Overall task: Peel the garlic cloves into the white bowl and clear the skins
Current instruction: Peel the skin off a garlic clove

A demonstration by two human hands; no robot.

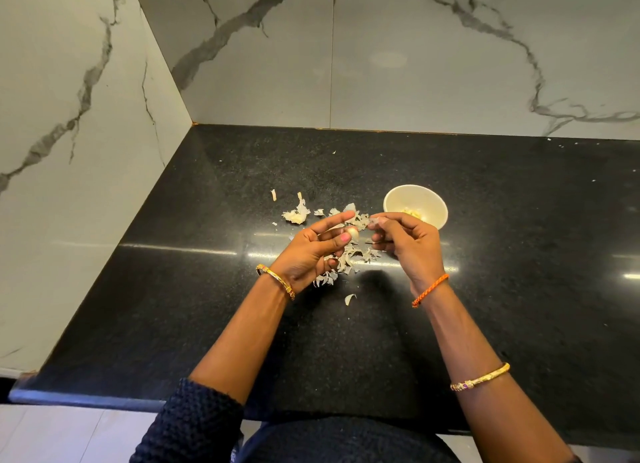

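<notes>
Nearby, skins (pixel 349 258) beside white bowl (pixel 437 209).

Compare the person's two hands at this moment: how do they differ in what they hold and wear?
The left hand pinches a garlic clove; the right hand pinches a scrap of skin. The left wrist wears a gold bangle, the right an orange thread. Both hover over the scattered skins.

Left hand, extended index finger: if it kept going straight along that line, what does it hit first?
Likely the right hand. The left hand holds a pale garlic clove, and its index finger points right toward the right hand's fingertips, which pinch a papery skin scrap. The small round white bowl lies beyond. Depth is unclear from one view.
</notes>
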